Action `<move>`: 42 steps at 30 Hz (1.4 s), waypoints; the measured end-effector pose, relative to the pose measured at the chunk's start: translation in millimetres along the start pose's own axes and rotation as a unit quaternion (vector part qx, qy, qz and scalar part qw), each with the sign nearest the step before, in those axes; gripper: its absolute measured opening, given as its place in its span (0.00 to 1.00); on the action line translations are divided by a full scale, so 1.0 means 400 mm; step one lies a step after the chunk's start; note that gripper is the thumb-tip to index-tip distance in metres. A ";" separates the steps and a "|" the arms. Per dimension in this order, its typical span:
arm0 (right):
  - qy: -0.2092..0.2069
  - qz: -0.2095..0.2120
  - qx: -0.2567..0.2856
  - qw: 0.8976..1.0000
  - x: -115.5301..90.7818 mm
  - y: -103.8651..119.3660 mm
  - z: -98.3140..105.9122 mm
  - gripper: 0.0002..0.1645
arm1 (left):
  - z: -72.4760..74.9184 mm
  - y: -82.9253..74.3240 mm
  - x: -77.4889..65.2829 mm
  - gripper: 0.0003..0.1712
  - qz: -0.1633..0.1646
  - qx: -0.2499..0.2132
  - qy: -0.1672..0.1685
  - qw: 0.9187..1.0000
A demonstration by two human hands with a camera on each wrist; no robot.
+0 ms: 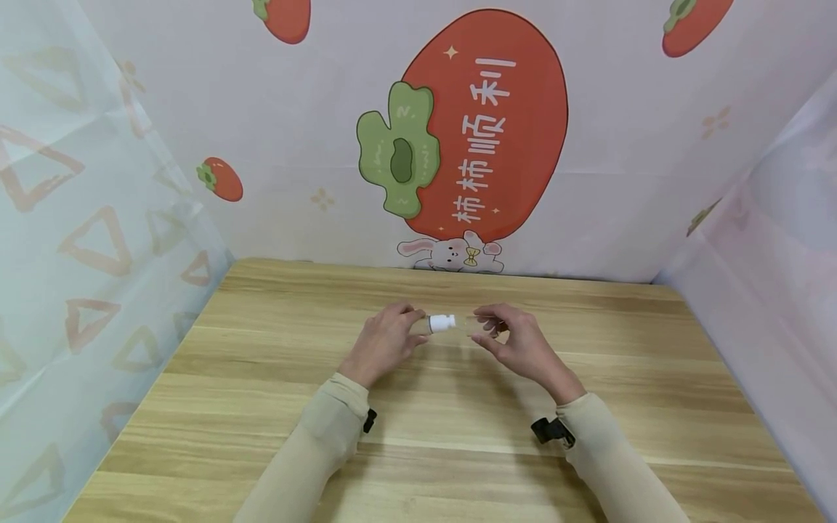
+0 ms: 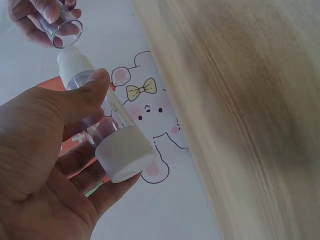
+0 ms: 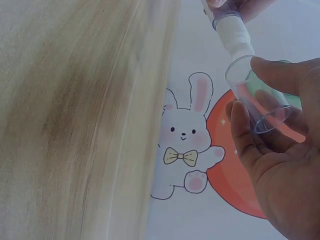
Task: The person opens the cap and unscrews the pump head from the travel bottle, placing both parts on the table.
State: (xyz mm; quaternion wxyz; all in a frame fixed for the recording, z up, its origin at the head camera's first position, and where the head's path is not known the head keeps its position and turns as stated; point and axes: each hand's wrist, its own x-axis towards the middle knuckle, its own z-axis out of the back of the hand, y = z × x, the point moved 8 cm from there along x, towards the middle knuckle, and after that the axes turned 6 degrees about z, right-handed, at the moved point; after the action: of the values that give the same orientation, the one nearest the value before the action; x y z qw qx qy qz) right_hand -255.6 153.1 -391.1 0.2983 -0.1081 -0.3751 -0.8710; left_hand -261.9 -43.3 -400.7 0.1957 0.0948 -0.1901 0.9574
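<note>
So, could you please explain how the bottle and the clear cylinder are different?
The bottle has a white top and base; the clear cylinder is transparent throughout. The bottle is longer, the cylinder shorter. The left hand holds the bottle, while the right hand holds the cylinder. Both have see-through walls.

The slim cylindrical bottle (image 1: pixel 434 324) in the left hand (image 1: pixel 382 340) has a colourless body (image 2: pixel 111 122), white base (image 2: pixel 125 154) and white top (image 2: pixel 74 61). The hollow transparent tube (image 3: pixel 253 101) in the right hand (image 1: pixel 522 344) is colourless. Beneath both hands, the wooden surface (image 1: pixel 451 450) is pale tan streaked with brown. Beyond them, the white backdrop sheet (image 1: pixel 288 123) bears an orange-red fruit print (image 1: pixel 526 138) with green leaves (image 1: pixel 375 156), white lettering (image 1: pixel 492 91), and a white rabbit (image 3: pixel 187 139) with pink ears (image 3: pixel 201 94) and a yellow bow (image 3: pixel 180 156).
</note>
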 end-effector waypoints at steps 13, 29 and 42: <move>0.008 -0.023 0.005 1.000 -0.001 -0.018 -0.014 0.21 | 0.024 0.049 -0.011 0.21 0.020 -0.014 -0.027 0.999; 0.034 -0.070 0.008 0.997 0.027 -0.058 -0.066 0.19 | 0.030 0.098 -0.028 0.21 0.051 -0.014 -0.017 0.998; 0.074 -0.103 -0.007 0.992 0.059 -0.067 -0.133 0.18 | 0.030 0.111 -0.037 0.21 0.061 -0.024 -0.016 0.998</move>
State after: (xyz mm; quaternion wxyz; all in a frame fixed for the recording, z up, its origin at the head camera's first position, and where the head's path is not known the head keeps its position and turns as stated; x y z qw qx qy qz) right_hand -288.5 119.0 -434.3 0.2330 -0.0067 -0.3547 -0.9055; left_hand -265.5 -91.0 -408.1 0.1363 0.0935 -0.2211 0.9612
